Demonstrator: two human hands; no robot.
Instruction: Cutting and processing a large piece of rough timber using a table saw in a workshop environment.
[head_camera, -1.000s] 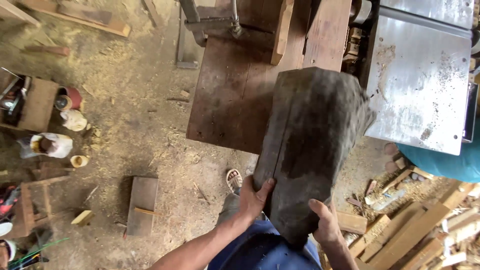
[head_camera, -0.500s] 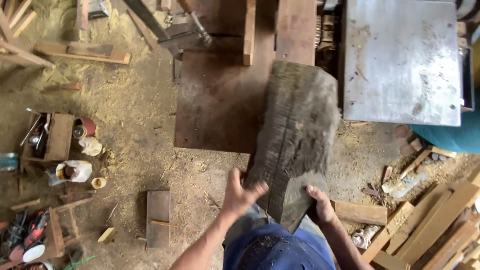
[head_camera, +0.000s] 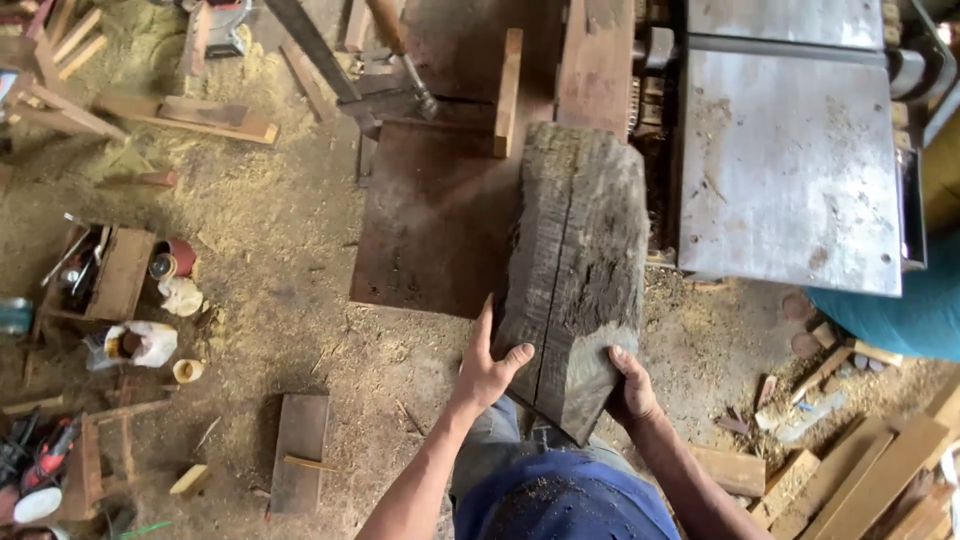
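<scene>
A thick, dark, weathered wood slab (head_camera: 580, 260) with a long crack down its middle lies lengthwise on the brown saw table (head_camera: 430, 230), its near end hanging past the table edge. My left hand (head_camera: 487, 365) presses flat against the slab's left side with fingers spread and the thumb on top. My right hand (head_camera: 628, 388) grips the slab's near right corner from underneath. My blue shirt and grey trousers show below the hands.
A grey metal machine table (head_camera: 790, 160) stands to the right, with another person in teal (head_camera: 900, 310) beside it. Offcuts (head_camera: 860, 470) are piled at bottom right. On the sawdust floor at left lie a small board (head_camera: 300, 450), a wooden tool box (head_camera: 110, 275) and planks (head_camera: 190, 115).
The slab has gone from tilted up in my hands to lying flatter and further forward on the saw table. My view has shifted forward over the table.
</scene>
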